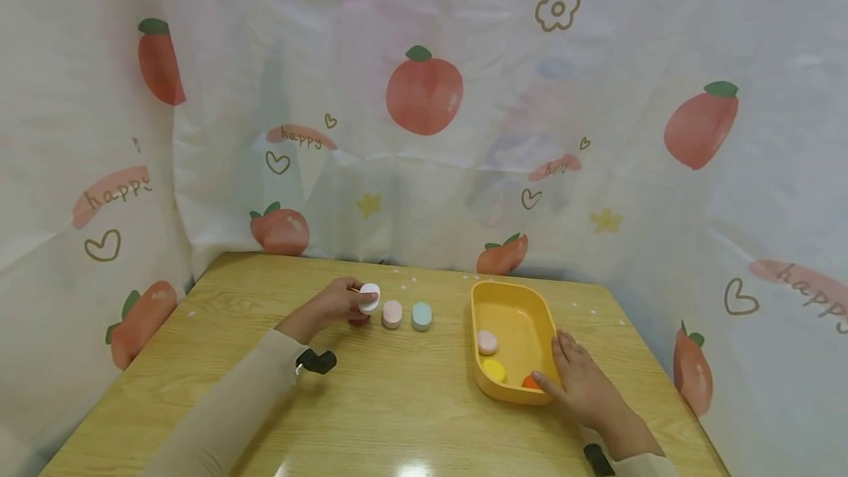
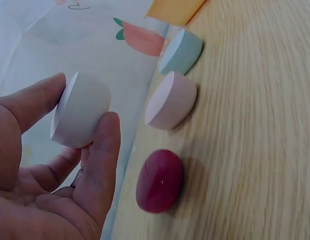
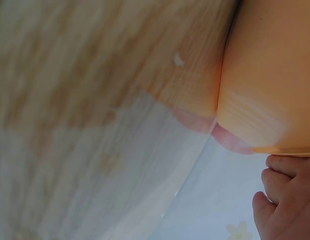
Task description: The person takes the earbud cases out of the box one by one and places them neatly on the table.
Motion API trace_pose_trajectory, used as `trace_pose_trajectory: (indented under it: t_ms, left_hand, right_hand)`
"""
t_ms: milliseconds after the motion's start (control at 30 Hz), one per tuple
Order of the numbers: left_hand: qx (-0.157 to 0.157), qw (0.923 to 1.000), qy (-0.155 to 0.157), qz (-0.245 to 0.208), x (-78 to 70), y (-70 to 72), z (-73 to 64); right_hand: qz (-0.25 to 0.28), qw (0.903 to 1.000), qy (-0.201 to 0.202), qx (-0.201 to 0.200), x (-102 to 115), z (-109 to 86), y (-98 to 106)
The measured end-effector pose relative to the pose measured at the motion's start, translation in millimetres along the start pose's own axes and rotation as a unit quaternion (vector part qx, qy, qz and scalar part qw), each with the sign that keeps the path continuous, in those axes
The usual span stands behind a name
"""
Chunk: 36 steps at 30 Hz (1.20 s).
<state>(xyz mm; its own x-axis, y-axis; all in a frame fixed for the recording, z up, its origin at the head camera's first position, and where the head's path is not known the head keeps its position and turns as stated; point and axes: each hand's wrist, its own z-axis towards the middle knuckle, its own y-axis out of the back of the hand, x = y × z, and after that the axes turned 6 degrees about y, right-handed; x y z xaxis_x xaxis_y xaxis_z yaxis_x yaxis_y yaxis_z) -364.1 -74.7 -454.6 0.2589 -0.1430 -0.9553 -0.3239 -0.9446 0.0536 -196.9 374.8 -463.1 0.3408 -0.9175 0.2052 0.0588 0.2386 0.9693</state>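
My left hand (image 1: pixel 341 300) pinches a white rounded oval block (image 2: pixel 84 110) between thumb and fingers, above the table. Below it a dark red glossy oval block (image 2: pixel 160 181) lies on the wood, partly hidden by the hand in the head view. Beside it, in a row, stand a pale pink block (image 1: pixel 392 313) and a mint green block (image 1: pixel 422 316). My right hand (image 1: pixel 586 385) rests against the right side of a yellow bin (image 1: pixel 517 300), thumb over the rim and fingers extended along it. Inside lie a pale pink piece (image 1: pixel 486 342), a yellow piece (image 1: pixel 493 371) and an orange piece (image 1: pixel 531 382).
The wooden table (image 1: pixel 391 418) ends at a white curtain (image 1: pixel 424 190) printed with fruit, which hangs behind and on both sides. A black strap (image 1: pixel 316 361) is on the left wrist.
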Motion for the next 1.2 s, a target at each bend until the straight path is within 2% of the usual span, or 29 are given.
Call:
trace_pose_trajectory:
  t_ms: [433,833,1000,1200]
  left_hand:
    - [-0.006,0.9999,0.006,0.010,14.4,28.8,-7.7]
    - [-0.024,0.9994,0.013,0.021,23.2,52.1,-4.5]
    - [-0.040,0.9980,0.027,0.042,29.9,60.8,-1.4]
    - [-0.057,0.9953,0.026,0.074,32.4,64.4,2.4]
  right_hand:
    - [-0.001,1.0000,-0.001,-0.001,1.1,-1.9,-3.2]
    - [-0.009,0.9999,0.004,-0.005,0.0,0.6,-0.7]
    - [-0.008,1.0000,0.003,-0.003,0.2,0.5,-1.8]
    - [-0.002,1.0000,0.002,0.003,-1.1,0.8,-1.1]
